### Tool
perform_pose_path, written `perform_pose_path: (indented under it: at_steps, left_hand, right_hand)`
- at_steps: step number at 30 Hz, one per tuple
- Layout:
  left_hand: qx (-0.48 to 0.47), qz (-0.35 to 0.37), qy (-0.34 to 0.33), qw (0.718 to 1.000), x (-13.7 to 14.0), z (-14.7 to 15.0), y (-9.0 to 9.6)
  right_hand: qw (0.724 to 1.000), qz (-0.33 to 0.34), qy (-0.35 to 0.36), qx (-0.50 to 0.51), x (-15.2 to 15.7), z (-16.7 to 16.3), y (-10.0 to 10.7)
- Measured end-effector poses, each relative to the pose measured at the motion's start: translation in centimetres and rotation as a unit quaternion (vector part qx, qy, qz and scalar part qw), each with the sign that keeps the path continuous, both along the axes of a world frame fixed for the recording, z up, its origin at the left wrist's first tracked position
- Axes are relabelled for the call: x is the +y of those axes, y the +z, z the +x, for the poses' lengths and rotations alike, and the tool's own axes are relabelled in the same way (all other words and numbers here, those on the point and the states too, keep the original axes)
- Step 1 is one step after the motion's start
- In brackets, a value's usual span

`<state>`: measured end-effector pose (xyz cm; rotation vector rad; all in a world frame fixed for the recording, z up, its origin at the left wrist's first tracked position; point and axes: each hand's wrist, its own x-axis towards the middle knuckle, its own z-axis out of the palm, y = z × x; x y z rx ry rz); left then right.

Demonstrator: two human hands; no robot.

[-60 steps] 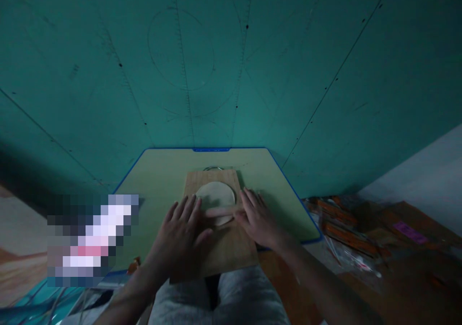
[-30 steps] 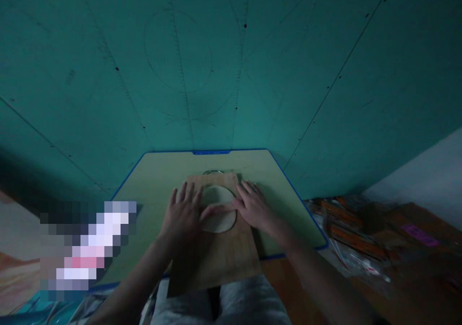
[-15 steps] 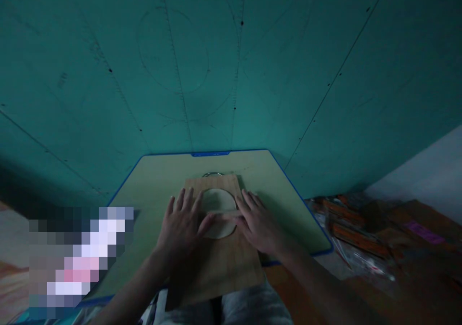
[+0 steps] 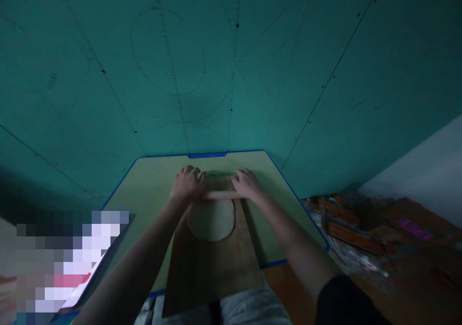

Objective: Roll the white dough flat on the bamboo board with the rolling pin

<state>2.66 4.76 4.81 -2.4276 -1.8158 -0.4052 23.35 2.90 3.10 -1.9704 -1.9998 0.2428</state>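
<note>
A small desk (image 4: 288, 209) stands against a green wall (image 4: 288, 74), and at its left near corner lies a mostly pixelated pale item (image 4: 72, 298) with a patch of red. To the right, beyond the desk, are orange things (image 4: 355, 233) in clear plastic and brown cardboard (image 4: 433, 219) bearing a pink label (image 4: 415, 228). The left forearm crosses the left part of the desk, and the left hand (image 4: 187, 185) and right hand (image 4: 246, 184) hide the ends of a rolling pin (image 4: 221, 195). Compared with half a second ago, both hands and the pin are farther from the body: the pin then crossed the middle of the dough (image 4: 211, 221) and now lies at its far edge, leaving nearly all the dough in view. The fingers, spread flat before, now curve forward over the pin's ends; whether either hand's grip is closed around them, I cannot tell. The dough is a thin, pale, smooth sheet, roundish with a slightly uneven rim, lying on the far half of a rectangular wooden board (image 4: 212, 277). The board's near end juts past the desk, over legs in grey cloth (image 4: 252, 305). The pin is slim, straight and light-coloured; the desk top is pale with blue edging, the wall flat and pencil-marked with lines and circles.
</note>
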Motion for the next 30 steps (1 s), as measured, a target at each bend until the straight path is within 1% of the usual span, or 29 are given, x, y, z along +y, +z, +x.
perform_pose_path:
  at_steps: [2, 4, 7, 9, 10, 11, 13, 16, 18, 20, 22, 24, 26, 28, 30]
  left_hand:
    - [0.009, -0.01, -0.001, 1.0, -1.5, -0.3, -0.4]
    - [0.029, -0.002, -0.013, 0.999, -3.6, -0.8, -1.1]
    - [0.064, 0.035, -0.042, 0.996, -6.7, -1.7, -2.2]
    - [0.073, 0.048, -0.058, 0.994, -7.8, -2.0, -2.7]
    - [0.075, 0.049, -0.062, 0.994, -8.0, -2.1, -2.8]
    - [0.074, 0.049, -0.063, 0.994, -7.8, -2.0, -2.7]
    - [0.067, 0.043, -0.051, 0.995, -6.8, -1.7, -2.3]
    - [0.041, 0.014, -0.02, 0.999, -4.2, -1.0, -1.3]
    - [0.025, -0.003, -0.019, 0.999, -2.4, -0.7, -0.6]
    - [0.019, -0.006, -0.029, 0.999, -0.8, -0.4, 0.0]
    - [0.015, 0.003, -0.022, 1.0, 0.5, -0.2, 0.5]
    - [0.009, 0.008, -0.006, 1.0, 1.2, 0.0, 0.8]
    - [0.005, 0.008, 0.009, 1.0, 1.1, 0.0, 0.8]
    - [0.005, 0.002, 0.018, 1.0, 0.0, -0.2, 0.3]
    - [0.009, -0.003, 0.021, 1.0, -1.9, -0.6, -0.5]
  right_hand:
    - [1.0, -0.003, 0.014, 0.001, -1.6, -0.1, -0.3]
    - [0.999, 0.007, 0.047, 0.007, -3.9, -0.1, -1.0]
    - [0.993, 0.06, 0.105, 0.001, -7.4, 0.1, -1.9]
    - [0.988, 0.088, 0.126, -0.013, -8.6, 0.2, -2.2]
    - [0.987, 0.091, 0.128, -0.018, -8.7, 0.2, -2.2]
    - [0.988, 0.089, 0.123, -0.018, -8.4, 0.1, -2.1]
    - [0.993, 0.07, 0.091, -0.009, -6.8, -0.1, -1.8]
    - [0.999, 0.013, 0.031, 0.005, -3.2, -0.3, -1.1]
    - [1.0, -0.013, 0.005, 0.002, -0.9, -0.4, -0.6]
    - [1.0, -0.018, -0.01, -0.01, 0.8, -0.6, -0.1]
    - [0.999, -0.013, -0.019, -0.023, 1.8, -0.7, 0.4]
    - [0.999, -0.003, -0.026, -0.035, 2.2, -0.9, 0.7]
    - [0.999, 0.015, -0.025, -0.044, 1.9, -1.0, 0.8]
    - [0.998, 0.034, -0.01, -0.047, 0.8, -1.0, 0.5]
    - [0.998, 0.045, 0.024, -0.042, -1.1, -0.9, -0.3]
